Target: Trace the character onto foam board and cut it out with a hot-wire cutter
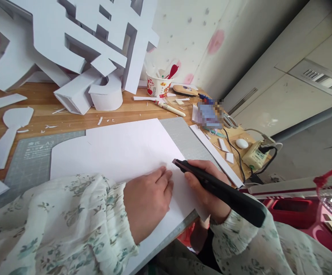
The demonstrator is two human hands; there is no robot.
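Note:
A large white sheet of board (111, 149) lies on a grey cutting mat (180, 131). My left hand (151, 198) rests palm down on the sheet, its fingers lying flat and slightly bent, with nothing in it. In my right hand (208, 187) is a black utility knife (225, 194), its handle running back toward me on the right. The blade end points at the sheet just beyond my left fingertips; whether it touches the surface I cannot tell.
Large white cut-out characters (94, 38) stand at the back left. Behind the mat are a paper cup (157, 86) with tools and a cream-handled tool (171, 109). A white strip (216, 154), offcuts, cables and a power strip (256, 156) lie right.

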